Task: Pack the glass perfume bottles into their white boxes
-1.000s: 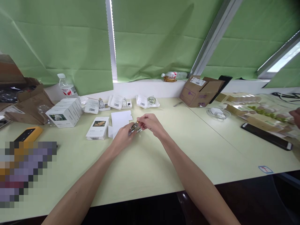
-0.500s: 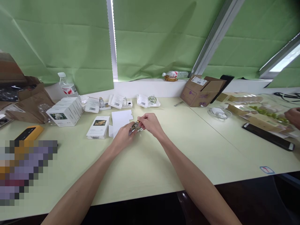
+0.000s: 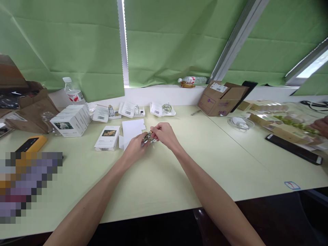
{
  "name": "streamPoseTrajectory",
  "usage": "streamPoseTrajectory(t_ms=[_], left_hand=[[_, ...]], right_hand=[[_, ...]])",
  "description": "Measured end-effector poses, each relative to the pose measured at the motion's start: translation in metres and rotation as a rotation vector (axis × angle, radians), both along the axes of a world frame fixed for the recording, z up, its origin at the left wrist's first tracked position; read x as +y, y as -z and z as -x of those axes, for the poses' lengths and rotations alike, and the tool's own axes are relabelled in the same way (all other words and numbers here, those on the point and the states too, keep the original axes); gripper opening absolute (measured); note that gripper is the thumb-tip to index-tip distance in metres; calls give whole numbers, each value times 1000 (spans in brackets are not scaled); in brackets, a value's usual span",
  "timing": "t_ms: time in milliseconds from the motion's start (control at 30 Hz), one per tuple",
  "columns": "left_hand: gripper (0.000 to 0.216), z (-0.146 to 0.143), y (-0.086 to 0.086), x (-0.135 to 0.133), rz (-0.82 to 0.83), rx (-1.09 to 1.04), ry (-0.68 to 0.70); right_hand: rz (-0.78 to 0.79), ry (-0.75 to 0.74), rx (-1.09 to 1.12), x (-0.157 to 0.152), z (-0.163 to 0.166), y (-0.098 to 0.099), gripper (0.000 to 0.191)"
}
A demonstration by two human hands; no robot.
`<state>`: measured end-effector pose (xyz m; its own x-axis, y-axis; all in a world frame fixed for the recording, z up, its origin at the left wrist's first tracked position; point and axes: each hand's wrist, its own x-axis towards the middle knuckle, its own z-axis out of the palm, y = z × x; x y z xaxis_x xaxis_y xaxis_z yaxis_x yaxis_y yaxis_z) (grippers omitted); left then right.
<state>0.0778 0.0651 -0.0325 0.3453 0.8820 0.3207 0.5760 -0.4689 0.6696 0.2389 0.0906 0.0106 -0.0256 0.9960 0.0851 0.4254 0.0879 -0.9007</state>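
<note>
My left hand (image 3: 136, 146) is wrapped round a small clear glass bottle (image 3: 148, 137), partly covered by the fingers. At its gold-coloured top, my right hand (image 3: 163, 132) is closed in a pinch; the fingertips hide most of that top. Just behind the hands lies a white opened-out card (image 3: 132, 127). To the left of it is a flat white box (image 3: 109, 136) with a yellow flower picture. Farther back stand three open white packs, among them one with a small glass bottle (image 3: 111, 111) and one with a round glass bottle (image 3: 167, 108).
White flower-picture boxes (image 3: 68, 126) stand in a row at left, near a plastic water bottle (image 3: 73, 92). A cardboard box (image 3: 217, 99) stands at the back right, with a coiled white cable (image 3: 240, 123) before it. Another person's hand (image 3: 321, 126) shows at the right edge.
My hands stay on the glass bottle in nearly the same pose. The view has shifted very slightly. The other person's hand at the right edge has moved a little and looks blurred.
</note>
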Motion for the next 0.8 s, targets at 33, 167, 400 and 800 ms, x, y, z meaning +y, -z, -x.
streamPoseTrajectory(t_ms=[33, 167, 400, 800], left_hand=[[21, 0, 0, 0, 4, -7, -2], [21, -1, -2, -2, 5, -21, 4], [19, 0, -4, -3, 4, -1, -5], [18, 0, -1, -1, -5, 20, -16]], right_hand=[[18, -16, 23, 1, -1, 0, 19], [56, -44, 66, 4, -4, 0, 19], [-29, 14, -42, -3, 1, -2, 20], [-246, 138, -464, -14, 7, -8, 28]])
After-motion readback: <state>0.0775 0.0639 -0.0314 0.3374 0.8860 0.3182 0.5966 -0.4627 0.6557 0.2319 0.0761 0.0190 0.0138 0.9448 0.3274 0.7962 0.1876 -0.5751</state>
